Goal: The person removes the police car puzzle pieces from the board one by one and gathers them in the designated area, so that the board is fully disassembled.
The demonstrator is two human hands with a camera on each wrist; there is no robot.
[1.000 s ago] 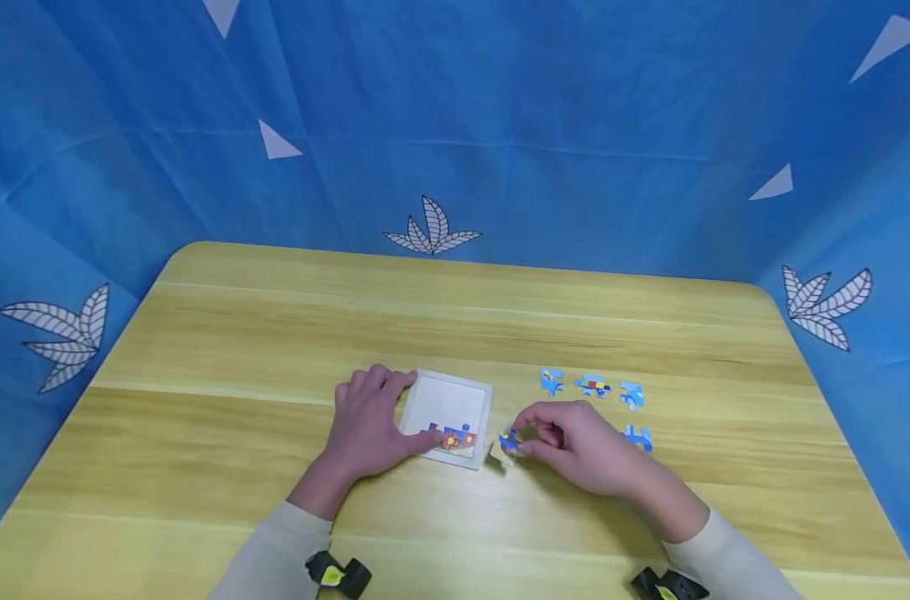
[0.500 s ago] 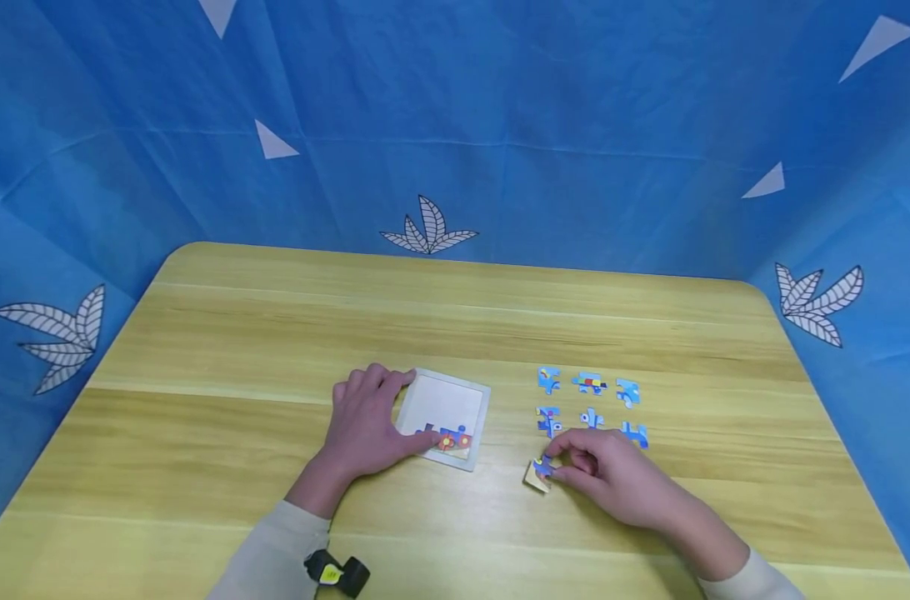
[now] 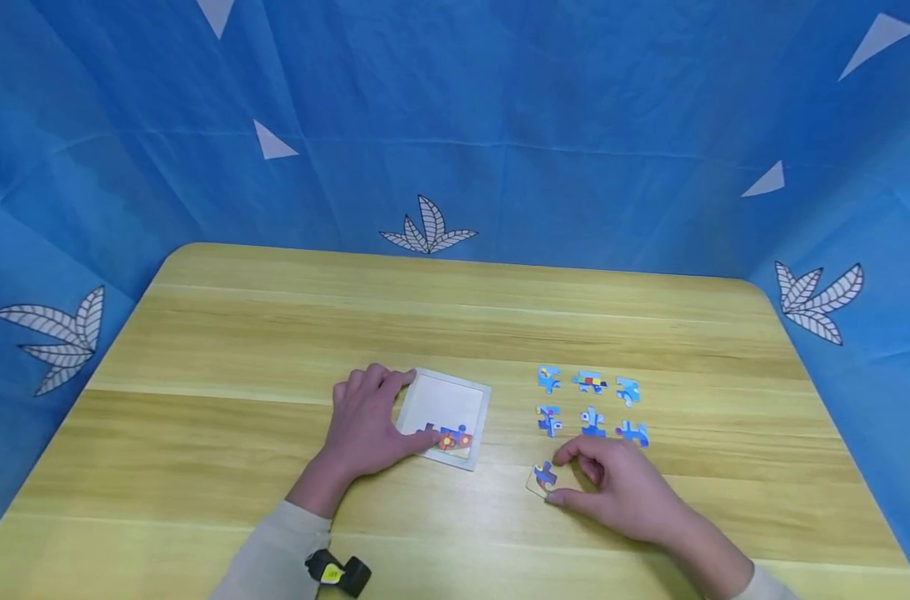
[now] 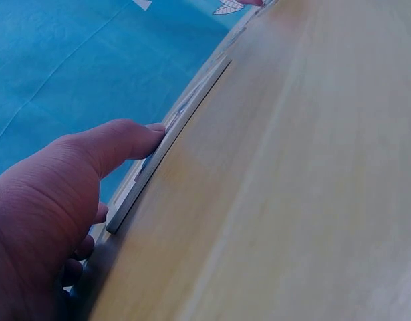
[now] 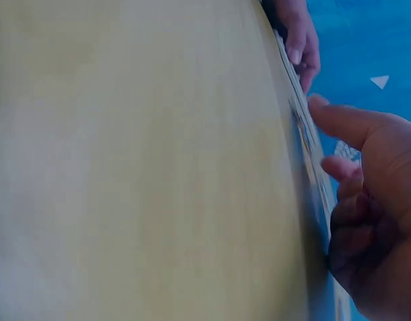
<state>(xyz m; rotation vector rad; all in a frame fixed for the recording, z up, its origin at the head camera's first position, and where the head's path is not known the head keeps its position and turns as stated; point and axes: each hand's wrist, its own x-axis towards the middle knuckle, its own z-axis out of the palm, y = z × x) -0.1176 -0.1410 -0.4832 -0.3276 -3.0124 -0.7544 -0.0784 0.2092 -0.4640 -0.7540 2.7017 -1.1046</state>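
Observation:
A square, white-bottomed puzzle tray [image 3: 446,402] lies left of centre on the table. Several colourful jigsaw pieces [image 3: 455,439] line its near side. My left hand [image 3: 365,421] holds the tray at its left side, thumb laid over the near edge and index finger at the far left corner; the thumb hides part of the pieces. To the right, a loose jigsaw piece [image 3: 543,477], blue and cream, lies flat on the tabletop. Around it my right hand [image 3: 623,487] stands with thumb and index finger parted; the thumb tip is at the piece's near corner.
Two rows of loose blue jigsaw pieces [image 3: 591,382] lie beyond my right hand. The wooden table [image 3: 275,325] has rounded far corners. Blue cloth [image 3: 575,125] hangs behind and at both sides. A black wrist strap [image 3: 338,572] sits on the left sleeve.
My right hand has carried the blue and cream jigsaw piece away from the tray, rightward and nearer, laid it flat and parted its fingers. The left hand keeps its place on the tray.

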